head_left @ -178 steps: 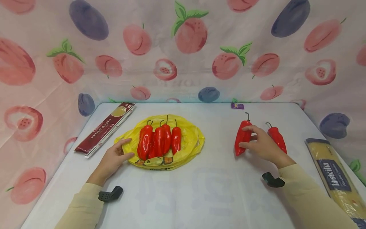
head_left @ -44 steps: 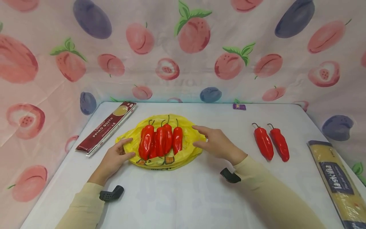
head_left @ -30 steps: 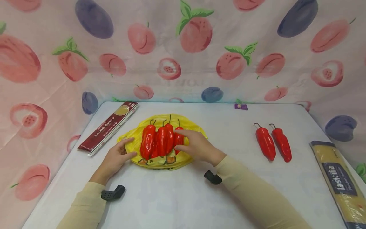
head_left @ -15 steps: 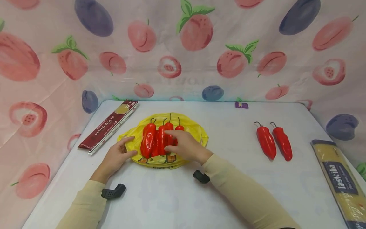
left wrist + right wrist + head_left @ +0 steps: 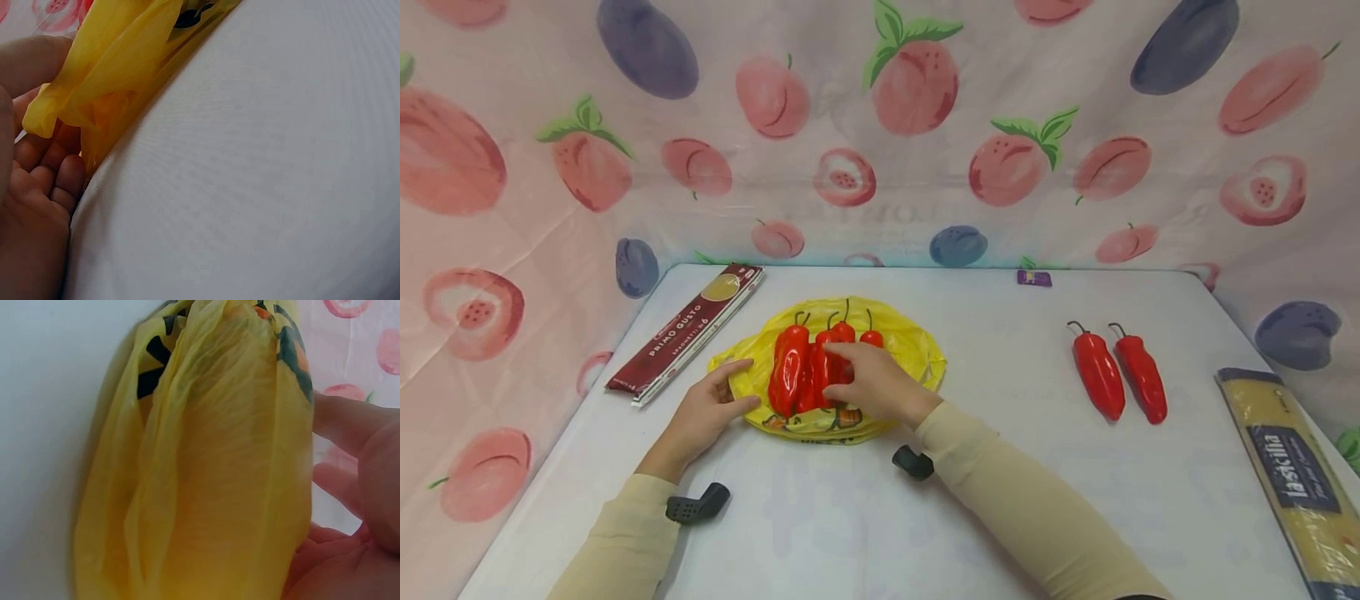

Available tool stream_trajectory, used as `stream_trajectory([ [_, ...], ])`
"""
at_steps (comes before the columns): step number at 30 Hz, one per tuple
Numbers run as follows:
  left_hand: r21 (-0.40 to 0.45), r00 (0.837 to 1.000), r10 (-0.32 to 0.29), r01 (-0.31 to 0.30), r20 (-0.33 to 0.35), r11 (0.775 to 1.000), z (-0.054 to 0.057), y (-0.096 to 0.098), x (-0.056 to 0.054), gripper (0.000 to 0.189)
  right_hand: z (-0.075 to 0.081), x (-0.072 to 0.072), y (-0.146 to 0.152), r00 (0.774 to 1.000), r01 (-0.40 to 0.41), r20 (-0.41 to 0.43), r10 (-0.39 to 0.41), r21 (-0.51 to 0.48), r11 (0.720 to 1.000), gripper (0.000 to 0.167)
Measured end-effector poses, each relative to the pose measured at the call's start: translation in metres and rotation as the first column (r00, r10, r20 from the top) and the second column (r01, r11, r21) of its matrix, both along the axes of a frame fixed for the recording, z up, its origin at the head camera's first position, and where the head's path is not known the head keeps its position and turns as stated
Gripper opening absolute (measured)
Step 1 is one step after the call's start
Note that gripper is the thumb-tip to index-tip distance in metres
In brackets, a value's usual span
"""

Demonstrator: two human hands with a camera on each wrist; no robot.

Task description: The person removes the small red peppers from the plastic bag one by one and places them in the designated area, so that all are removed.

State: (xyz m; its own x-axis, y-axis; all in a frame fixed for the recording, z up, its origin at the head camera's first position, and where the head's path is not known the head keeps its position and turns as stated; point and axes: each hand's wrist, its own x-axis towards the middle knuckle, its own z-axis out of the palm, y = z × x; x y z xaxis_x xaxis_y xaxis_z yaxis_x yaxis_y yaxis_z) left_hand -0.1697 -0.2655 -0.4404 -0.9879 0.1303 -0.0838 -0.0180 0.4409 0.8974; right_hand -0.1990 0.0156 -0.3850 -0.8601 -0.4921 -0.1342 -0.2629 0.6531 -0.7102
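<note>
A yellow plastic bag (image 5: 917, 346) lies on the white table, its mouth folded back around several red peppers (image 5: 788, 375) with dark stems. My left hand (image 5: 703, 417) grips the bag's left rim; in the left wrist view, thumb and fingers of the hand (image 5: 37, 194) enclose the gathered plastic. Over the bag's right half reaches my right hand (image 5: 880, 383), thumb and fingers curved around a middle red pepper (image 5: 823, 371). That hand hides parts of the peppers beneath it. In the right wrist view, the bag's wall covers the fingertips and the pepper.
Two red peppers (image 5: 1099, 375) lie side by side at the right. A maroon spaghetti pack (image 5: 681, 333) is at the left, and a yellow pasta pack (image 5: 1285, 467) runs along the right edge. A small purple packet (image 5: 1033, 278) lies at the back.
Earlier my right hand set a pepper down at the right beside another. It then came left to the bag and settled on a middle pepper. My left hand stayed at the rim.
</note>
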Motion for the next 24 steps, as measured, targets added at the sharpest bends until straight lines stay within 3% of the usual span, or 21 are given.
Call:
stream_trajectory([
  [16,-0.007,1.0,-0.003,0.003,-0.004,1.0,0.0,0.0,0.0,0.068,0.004,-0.004,-0.016,1.0,0.007,-0.001,-0.007,0.079,0.997,0.073],
  [24,-0.024,1.0,0.002,-0.002,0.005,1.0,0.002,0.001,0.001,0.067,0.002,-0.003,-0.022,1.0,0.022,0.007,-0.023,0.065,0.998,0.076],
])
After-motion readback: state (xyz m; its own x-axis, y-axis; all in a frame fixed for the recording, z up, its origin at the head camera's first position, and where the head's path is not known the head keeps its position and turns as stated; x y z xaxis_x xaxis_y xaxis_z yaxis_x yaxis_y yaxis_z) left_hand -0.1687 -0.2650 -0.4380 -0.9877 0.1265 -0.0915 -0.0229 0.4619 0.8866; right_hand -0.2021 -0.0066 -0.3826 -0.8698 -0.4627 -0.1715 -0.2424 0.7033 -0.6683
